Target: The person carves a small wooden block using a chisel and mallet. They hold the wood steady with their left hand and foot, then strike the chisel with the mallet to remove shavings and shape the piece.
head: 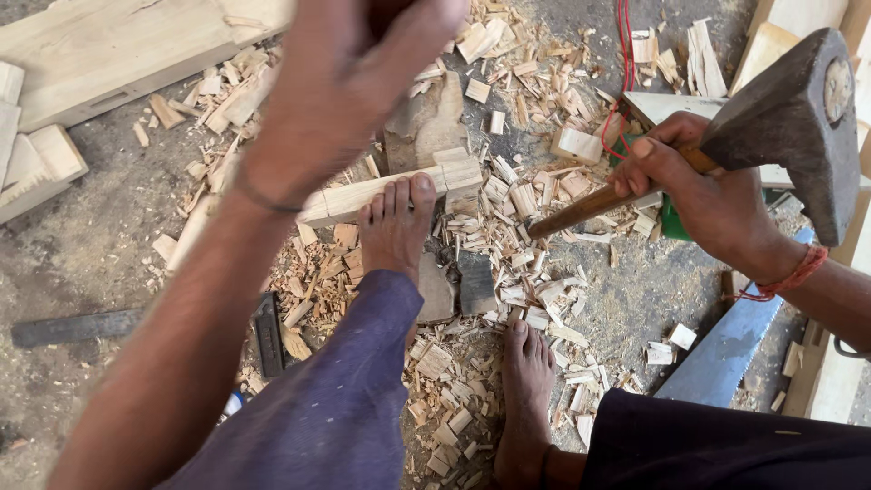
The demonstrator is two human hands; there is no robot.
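A: Where is the wooden bar sitting right now?

B: It is lying on the floor among the wood chips, below and between the two hands, and the left foot is pressing its toes over it to pin it down.

A: And the hammer?

B: The right hand is gripping the brown handle near the head, fingers curled tight around it, with the heavy steel head raised to the right of the bar.

A: What is the left hand doing?

B: It is hovering above the bar, close to the camera. It looks bunched into a fist, but I cannot tell whether it is pinching anything; the fingers are facing away.

A: How should the blow be handled?

B: I would judge that the foot's weight should be bearing down firmly, toes kept clear of the notched end, and the strike falling square rather than glancing. Gripping so near the head is giving control but little force.

A: Anything else close by?

B: A blue saw blade is lying below the right hand, and a dark flat tool is resting beneath the left forearm.
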